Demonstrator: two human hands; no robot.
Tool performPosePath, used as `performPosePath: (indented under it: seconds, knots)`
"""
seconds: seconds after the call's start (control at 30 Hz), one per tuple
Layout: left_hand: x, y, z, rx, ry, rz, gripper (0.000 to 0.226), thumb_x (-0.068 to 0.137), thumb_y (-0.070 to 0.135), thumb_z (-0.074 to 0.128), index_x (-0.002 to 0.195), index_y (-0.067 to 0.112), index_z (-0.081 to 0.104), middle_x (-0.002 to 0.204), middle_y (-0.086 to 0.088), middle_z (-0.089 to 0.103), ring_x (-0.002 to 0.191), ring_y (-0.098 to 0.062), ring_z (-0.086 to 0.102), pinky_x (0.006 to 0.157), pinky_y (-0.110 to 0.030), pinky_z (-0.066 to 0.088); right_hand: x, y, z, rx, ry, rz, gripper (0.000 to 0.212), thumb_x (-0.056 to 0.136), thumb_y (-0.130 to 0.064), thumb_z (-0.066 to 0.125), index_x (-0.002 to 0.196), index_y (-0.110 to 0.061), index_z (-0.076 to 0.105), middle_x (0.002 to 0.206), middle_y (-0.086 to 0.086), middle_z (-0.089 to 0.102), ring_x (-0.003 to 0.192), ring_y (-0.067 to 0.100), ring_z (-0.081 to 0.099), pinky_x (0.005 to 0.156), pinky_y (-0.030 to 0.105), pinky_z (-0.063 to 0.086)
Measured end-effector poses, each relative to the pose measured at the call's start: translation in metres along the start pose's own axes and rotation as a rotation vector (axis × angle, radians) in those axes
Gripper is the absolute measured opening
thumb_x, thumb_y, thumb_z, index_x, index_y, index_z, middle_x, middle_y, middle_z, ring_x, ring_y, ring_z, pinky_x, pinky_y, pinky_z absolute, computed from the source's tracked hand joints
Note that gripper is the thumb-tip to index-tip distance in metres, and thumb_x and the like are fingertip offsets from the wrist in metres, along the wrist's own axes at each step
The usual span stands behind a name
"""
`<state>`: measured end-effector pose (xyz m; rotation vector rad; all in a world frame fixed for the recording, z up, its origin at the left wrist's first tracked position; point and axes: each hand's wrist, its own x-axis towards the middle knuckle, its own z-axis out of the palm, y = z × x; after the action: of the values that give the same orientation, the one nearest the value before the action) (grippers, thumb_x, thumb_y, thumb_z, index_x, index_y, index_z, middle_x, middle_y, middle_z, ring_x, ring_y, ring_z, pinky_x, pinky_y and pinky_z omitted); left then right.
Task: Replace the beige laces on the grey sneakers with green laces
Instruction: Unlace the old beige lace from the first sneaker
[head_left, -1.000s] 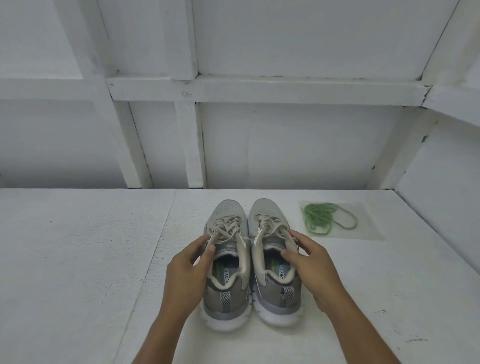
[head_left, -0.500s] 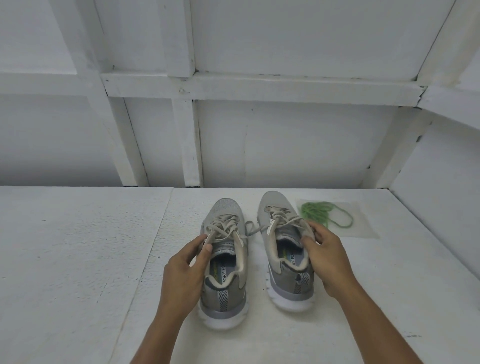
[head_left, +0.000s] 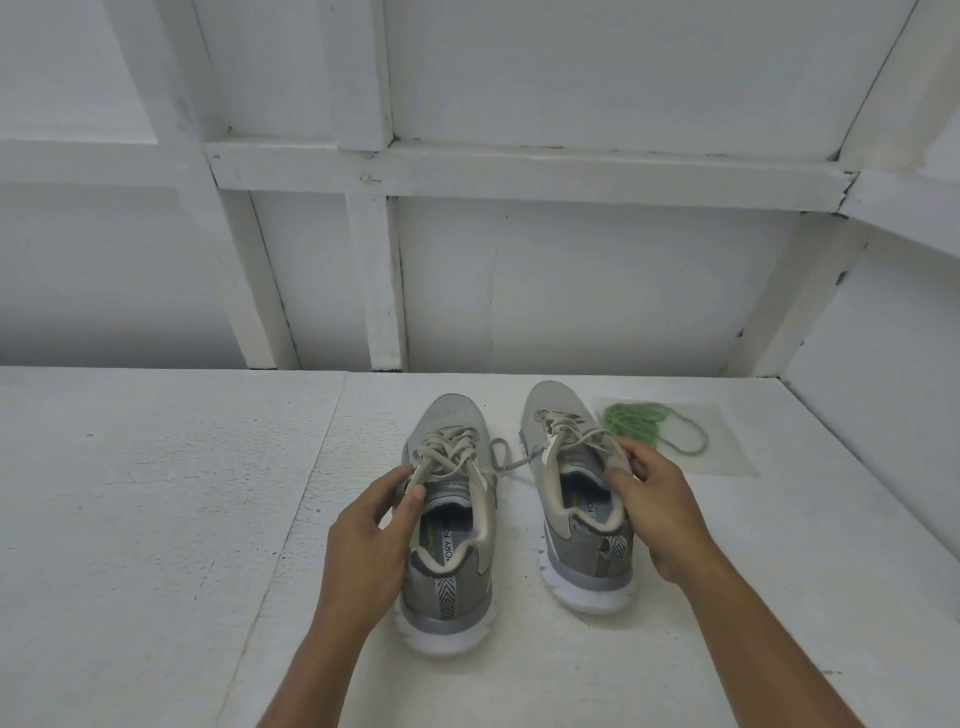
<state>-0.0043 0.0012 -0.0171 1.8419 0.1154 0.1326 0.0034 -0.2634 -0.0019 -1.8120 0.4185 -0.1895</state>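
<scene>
Two grey sneakers with beige laces stand toes away from me on the white surface. My left hand (head_left: 371, 525) grips the collar of the left sneaker (head_left: 449, 525) at its left side. My right hand (head_left: 652, 501) grips the right side of the right sneaker (head_left: 574, 499). A loose beige lace end (head_left: 511, 460) trails across the gap between the two shoes. The green laces (head_left: 649, 423) lie in a loose bundle inside a clear plastic bag (head_left: 727, 452), just right of the right sneaker's toe.
The white painted surface (head_left: 156, 519) runs left and toward me, with a seam left of the shoes. A white framed wall (head_left: 519, 291) closes the back, and a side wall (head_left: 883, 405) rises at the right.
My right hand has slid the right sneaker to the right and slightly away, opening a gap between the shoes. A lace end now stretches across that gap. My left hand stays on the left sneaker.
</scene>
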Motion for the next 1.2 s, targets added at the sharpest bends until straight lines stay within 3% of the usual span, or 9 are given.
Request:
performPosePath:
  seconds: [0.1, 0.23, 0.37, 0.43, 0.57, 0.7, 0.9, 1.03, 1.2]
  knots:
    - [-0.002, 0.004, 0.0, 0.023, 0.05, 0.008, 0.026, 0.089, 0.035, 0.065, 0.116, 0.034, 0.065, 0.107, 0.018, 0.066, 0.094, 0.01, 0.06, 0.085, -0.023, 0.05, 0.001, -0.002, -0.001, -0.019, -0.033, 0.035, 0.04, 0.089, -0.008, 0.059, 0.118, -0.037, 0.06, 0.121, -0.007, 0.064, 0.105, 0.013, 0.061, 0.087, 0.033, 0.051]
    - [-0.005, 0.009, -0.003, 0.086, 0.205, 0.051, 0.022, 0.084, 0.033, 0.071, 0.105, 0.03, 0.065, 0.106, 0.012, 0.063, 0.098, -0.005, 0.058, 0.084, -0.025, 0.045, -0.004, -0.02, 0.0, -0.227, 0.051, -0.023, 0.054, 0.086, -0.015, 0.063, 0.136, -0.025, 0.048, 0.137, -0.004, 0.05, 0.119, 0.017, 0.051, 0.093, 0.032, 0.042]
    - [-0.008, 0.016, -0.003, 0.06, 0.184, 0.04, 0.007, 0.084, 0.03, 0.072, 0.085, 0.027, 0.066, 0.082, 0.006, 0.067, 0.076, 0.003, 0.06, 0.059, -0.009, 0.043, -0.013, -0.049, 0.015, -0.405, 0.158, -0.312, 0.042, 0.084, -0.012, 0.063, 0.125, -0.018, 0.055, 0.146, 0.002, 0.037, 0.138, 0.02, 0.032, 0.111, 0.031, 0.028]
    - [-0.008, 0.016, -0.002, 0.055, 0.176, 0.038, 0.006, 0.085, 0.029, 0.071, 0.083, 0.025, 0.067, 0.079, 0.007, 0.067, 0.073, 0.003, 0.059, 0.055, -0.006, 0.043, -0.016, -0.059, 0.028, -0.491, 0.177, -0.457, 0.034, 0.083, -0.011, 0.063, 0.117, -0.016, 0.06, 0.145, 0.005, 0.039, 0.14, 0.022, 0.026, 0.116, 0.038, 0.024]
    - [-0.006, 0.014, 0.0, 0.06, 0.161, 0.016, 0.006, 0.086, 0.032, 0.07, 0.083, 0.028, 0.067, 0.082, 0.013, 0.068, 0.073, 0.002, 0.061, 0.052, -0.013, 0.047, -0.023, -0.071, 0.058, -0.554, -0.004, -0.634, 0.022, 0.085, -0.015, 0.063, 0.107, -0.016, 0.065, 0.14, 0.002, 0.047, 0.141, 0.023, 0.024, 0.116, 0.04, 0.023]
    - [-0.004, 0.014, 0.0, 0.083, 0.142, 0.023, 0.006, 0.086, 0.037, 0.069, 0.084, 0.031, 0.068, 0.082, 0.016, 0.07, 0.073, 0.007, 0.063, 0.053, -0.012, 0.048, -0.032, -0.076, 0.089, -0.635, -0.24, -0.719, 0.015, 0.091, -0.025, 0.06, 0.104, -0.021, 0.067, 0.144, -0.004, 0.044, 0.145, 0.016, 0.013, 0.117, 0.033, 0.009]
    - [-0.006, 0.018, -0.005, 0.083, 0.157, 0.001, 0.01, 0.085, 0.048, 0.065, 0.09, 0.039, 0.066, 0.075, 0.014, 0.069, 0.069, 0.011, 0.063, 0.054, -0.009, 0.045, -0.028, -0.069, 0.113, -0.833, -0.369, -0.728, 0.017, 0.091, -0.031, 0.059, 0.101, -0.023, 0.071, 0.145, -0.005, 0.045, 0.143, 0.016, 0.018, 0.115, 0.035, 0.018]
    - [-0.002, 0.015, -0.003, 0.081, 0.155, -0.015, 0.018, 0.088, 0.054, 0.058, 0.095, 0.041, 0.069, 0.071, 0.012, 0.071, 0.07, 0.004, 0.064, 0.063, -0.018, 0.046, -0.023, -0.062, 0.117, -0.82, -0.373, -0.743, 0.022, 0.093, -0.034, 0.059, 0.103, -0.019, 0.071, 0.139, -0.004, 0.051, 0.138, 0.017, 0.027, 0.114, 0.034, 0.023]
    - [0.002, 0.012, -0.001, -0.033, 0.125, -0.101, 0.022, 0.083, 0.043, 0.053, 0.089, 0.039, 0.074, 0.076, 0.01, 0.072, 0.079, -0.011, 0.068, 0.076, -0.037, 0.055, -0.02, -0.058, 0.121, -0.764, -0.374, -0.769, 0.02, 0.093, -0.033, 0.059, 0.1, -0.02, 0.072, 0.131, -0.005, 0.055, 0.129, 0.014, 0.035, 0.106, 0.029, 0.026]
